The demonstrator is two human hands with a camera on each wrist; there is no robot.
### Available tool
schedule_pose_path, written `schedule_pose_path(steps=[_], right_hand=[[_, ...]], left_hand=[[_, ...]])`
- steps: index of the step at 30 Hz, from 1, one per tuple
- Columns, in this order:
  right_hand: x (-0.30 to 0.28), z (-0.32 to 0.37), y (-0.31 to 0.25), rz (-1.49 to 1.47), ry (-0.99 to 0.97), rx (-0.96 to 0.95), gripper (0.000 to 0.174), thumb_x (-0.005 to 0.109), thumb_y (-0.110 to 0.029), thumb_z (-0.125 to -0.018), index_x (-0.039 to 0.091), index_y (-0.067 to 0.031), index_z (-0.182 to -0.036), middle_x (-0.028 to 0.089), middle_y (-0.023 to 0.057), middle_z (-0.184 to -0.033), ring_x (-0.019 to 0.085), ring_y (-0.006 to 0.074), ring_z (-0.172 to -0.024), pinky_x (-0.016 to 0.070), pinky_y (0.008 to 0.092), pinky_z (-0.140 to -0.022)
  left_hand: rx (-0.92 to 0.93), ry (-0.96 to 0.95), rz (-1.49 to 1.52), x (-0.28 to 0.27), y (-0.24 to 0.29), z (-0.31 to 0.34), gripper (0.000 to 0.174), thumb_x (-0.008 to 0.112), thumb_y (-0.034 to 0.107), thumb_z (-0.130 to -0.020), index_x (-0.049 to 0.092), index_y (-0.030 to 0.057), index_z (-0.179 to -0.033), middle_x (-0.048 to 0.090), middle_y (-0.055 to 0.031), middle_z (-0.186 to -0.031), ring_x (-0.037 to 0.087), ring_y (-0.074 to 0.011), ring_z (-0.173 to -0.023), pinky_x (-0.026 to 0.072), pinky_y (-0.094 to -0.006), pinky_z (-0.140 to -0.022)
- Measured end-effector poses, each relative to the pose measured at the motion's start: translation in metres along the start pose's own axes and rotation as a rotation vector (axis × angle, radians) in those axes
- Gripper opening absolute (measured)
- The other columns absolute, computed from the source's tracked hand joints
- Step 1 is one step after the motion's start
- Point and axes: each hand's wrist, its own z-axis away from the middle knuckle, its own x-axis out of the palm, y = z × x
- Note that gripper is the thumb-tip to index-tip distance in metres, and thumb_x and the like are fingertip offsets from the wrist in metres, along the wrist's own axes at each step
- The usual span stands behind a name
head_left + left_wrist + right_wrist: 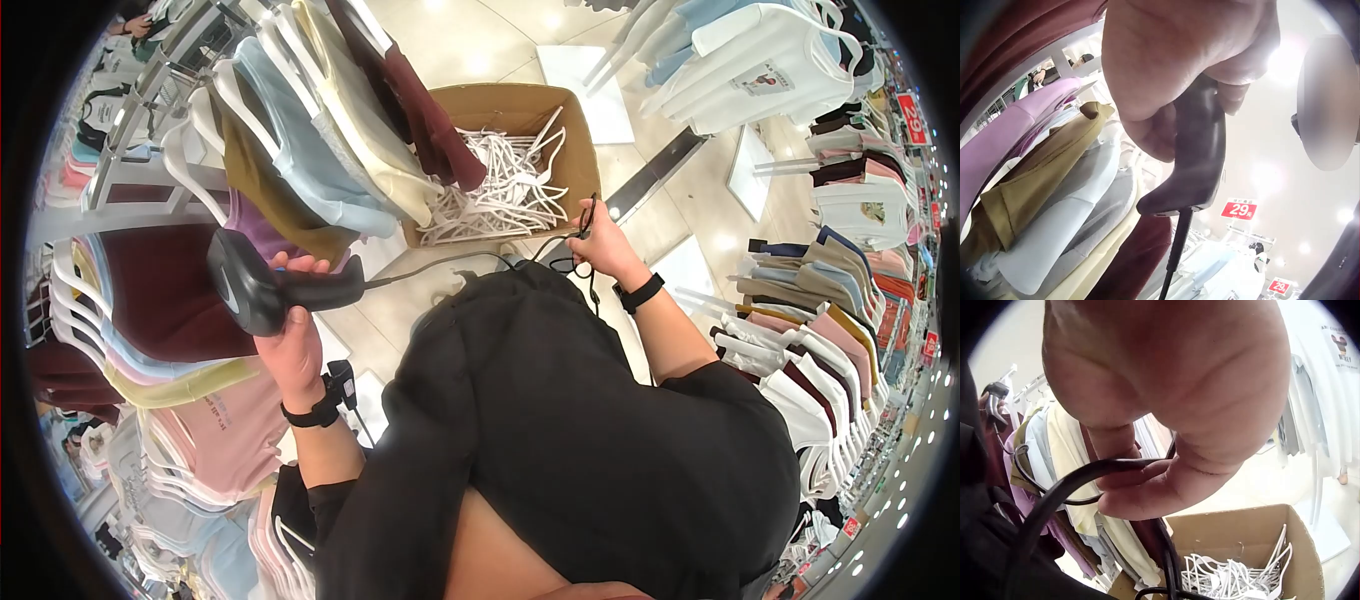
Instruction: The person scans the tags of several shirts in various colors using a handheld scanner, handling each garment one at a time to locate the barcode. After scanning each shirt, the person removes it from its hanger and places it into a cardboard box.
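In the head view the left hand [292, 335] grips a black handheld scanner [245, 282] at the left, beside hanging clothes. The left wrist view shows the fingers of that hand [1179, 69] curled round the scanner's dark handle [1200, 147], with a cable running down from its end. At centre right, the right hand [600, 243] pinches loops of black cable [590, 215]. Close up in the right wrist view, the right hand [1166, 412] has fingers and thumb bent round the cable [1072, 487], which hangs in loops below.
A cardboard box [578, 150] of white hangers [510, 180] stands on the floor ahead. Clothes racks line the left, including a maroon garment [425, 120] above the box, and more clothes [810, 330] hang at the right. A white base plate [590, 90] lies behind the box.
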Motion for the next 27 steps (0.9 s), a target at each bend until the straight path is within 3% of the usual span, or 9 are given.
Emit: schedule_pose_path(steps=[4, 7, 11, 14, 17, 21, 23, 25, 27], right_hand=[[-0.006, -0.004, 0.008, -0.078, -0.081, 0.015, 0.056, 0.07, 0.002, -0.085, 0.038, 0.0048, -0.132, 0.06, 0.0106, -0.1, 0.067, 0.0159, -0.065, 0.0564, 0.031, -0.058], [0.002, -0.001, 0.011, -0.374, 0.132, 0.113, 0.049, 0.07, 0.001, -0.088, 0.039, 0.0055, -0.126, 0.06, 0.0115, -0.097, 0.068, 0.0157, -0.067, 0.0583, 0.03, -0.059], [0.004, 0.0, 0.018, -0.286, 0.334, 0.23, 0.044, 0.071, -0.001, -0.086, 0.041, 0.0055, -0.117, 0.062, 0.0117, -0.084, 0.069, 0.0176, -0.067, 0.0585, 0.0312, -0.059], [-0.001, -0.003, 0.049, 0.37, 0.23, 0.039, 0.047, 0.074, -0.006, -0.083, 0.042, 0.006, -0.115, 0.064, 0.0141, -0.078, 0.069, 0.0191, -0.062, 0.0562, 0.0329, -0.059], [-0.002, 0.011, 0.012, 0.192, 0.155, 0.118, 0.045, 0.075, -0.009, -0.079, 0.046, 0.0058, -0.109, 0.066, 0.0169, -0.075, 0.067, 0.0208, -0.059, 0.0534, 0.0347, -0.057], [0.005, 0.012, 0.006, -0.087, 0.289, 0.186, 0.037, 0.078, -0.008, -0.082, 0.05, 0.0026, -0.104, 0.067, 0.0127, -0.077, 0.067, 0.0175, -0.061, 0.0522, 0.0307, -0.055], [0.005, 0.019, -0.014, -0.336, 0.263, 0.223, 0.034, 0.079, -0.008, -0.084, 0.051, 0.0005, -0.103, 0.068, 0.0103, -0.078, 0.067, 0.0154, -0.063, 0.0514, 0.0279, -0.053], [0.004, 0.021, -0.02, -0.489, 0.184, 0.183, 0.028, 0.078, -0.006, -0.088, 0.053, -0.0017, -0.101, 0.068, 0.0069, -0.08, 0.067, 0.013, -0.066, 0.0519, 0.024, -0.056], [0.005, 0.027, -0.033, -0.625, 0.128, 0.112, 0.025, 0.076, -0.005, -0.089, 0.054, -0.0019, -0.099, 0.068, 0.0065, -0.081, 0.068, 0.0129, -0.066, 0.0522, 0.0237, -0.057]], left_hand=[[0.001, 0.02, 0.03, -0.002, -0.001, 0.001, 0.064, 0.066, 0.015, -0.098, 0.035, -0.0059, -0.149, 0.056, -0.0224, -0.137, 0.058, -0.0392, -0.126, 0.0409, -0.0521, -0.113], [-0.014, 0.033, 0.035, 0.001, -0.002, 0.001, 0.063, 0.066, 0.011, -0.097, 0.036, -0.0046, -0.149, 0.057, -0.0219, -0.136, 0.058, -0.0387, -0.125, 0.0408, -0.0524, -0.112], [-0.013, 0.027, 0.005, 0.008, -0.008, 0.004, 0.061, 0.064, 0.002, -0.093, 0.039, -0.0042, -0.148, 0.058, -0.0214, -0.134, 0.059, -0.0368, -0.123, 0.0423, -0.0522, -0.11], [-0.06, 0.001, -0.073, 0.016, -0.011, 0.002, 0.061, 0.064, -0.003, -0.09, 0.041, -0.0054, -0.146, 0.059, -0.0212, -0.132, 0.059, -0.0342, -0.122, 0.0432, -0.0504, -0.11], [-0.092, -0.053, -0.235, 0.03, -0.013, -0.005, 0.059, 0.067, -0.004, -0.086, 0.047, -0.0057, -0.141, 0.064, -0.0173, -0.126, 0.061, -0.0259, -0.119, 0.0454, -0.0415, -0.107], [-0.09, -0.256, -0.483, 0.042, -0.025, -0.018, 0.039, 0.072, 0.001, -0.084, 0.063, -0.0027, -0.122, 0.068, -0.0115, -0.122, 0.065, -0.0218, -0.112, 0.0489, -0.0353, -0.099], [-0.09, -0.35, -0.605, 0.037, -0.051, -0.02, 0.041, 0.076, 0.007, -0.083, 0.063, -0.0004, -0.12, 0.07, -0.0144, -0.113, 0.069, -0.0291, -0.103, 0.0517, -0.0372, -0.092], [-0.038, -0.458, -0.769, 0.054, -0.057, -0.035, 0.048, 0.077, 0.01, -0.081, 0.06, 0.0007, -0.125, 0.069, -0.0181, -0.114, 0.067, -0.0362, -0.105, 0.0527, -0.0399, -0.09], [-0.059, -0.511, -0.746, 0.068, -0.07, -0.042, 0.046, 0.078, 0.009, -0.081, 0.06, 0.0004, -0.122, 0.069, -0.0191, -0.108, 0.066, -0.0391, -0.101, 0.0524, -0.0393, -0.088]])
